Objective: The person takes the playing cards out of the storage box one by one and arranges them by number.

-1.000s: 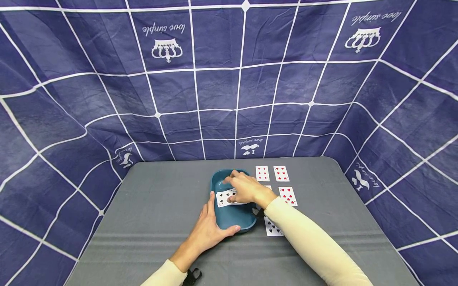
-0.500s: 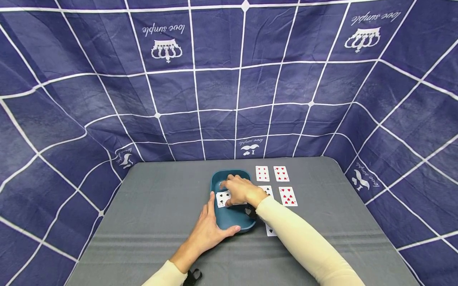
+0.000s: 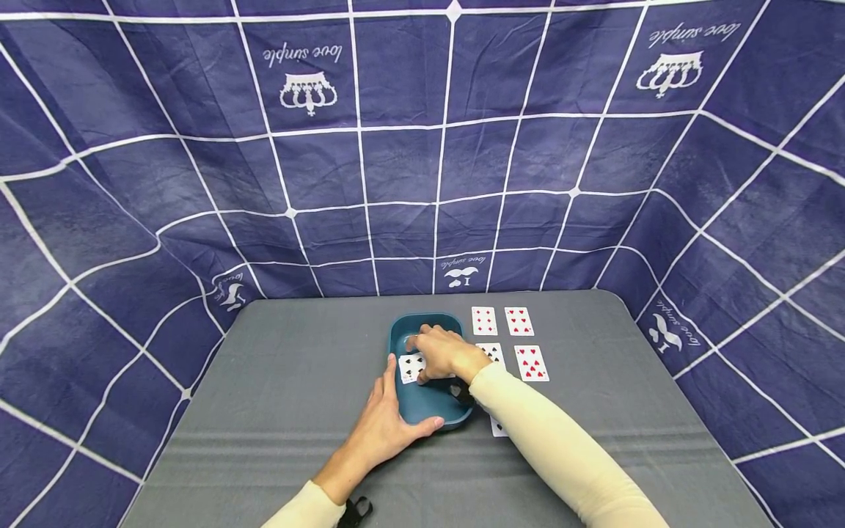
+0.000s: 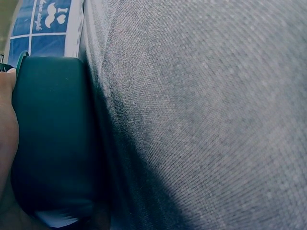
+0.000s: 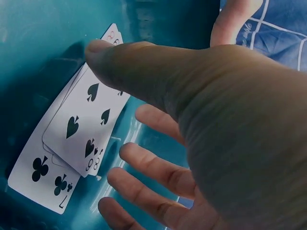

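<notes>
Head view: the teal tray (image 3: 429,407), near the table's (image 3: 284,411) middle, was gripped by the left hand (image 3: 389,429). Spade cards (image 5: 88,124) inside were touched by the right hand (image 3: 445,352), fingers spread loosely.

Right hand (image 3: 445,353) over teal tray (image 3: 430,407)
</notes>
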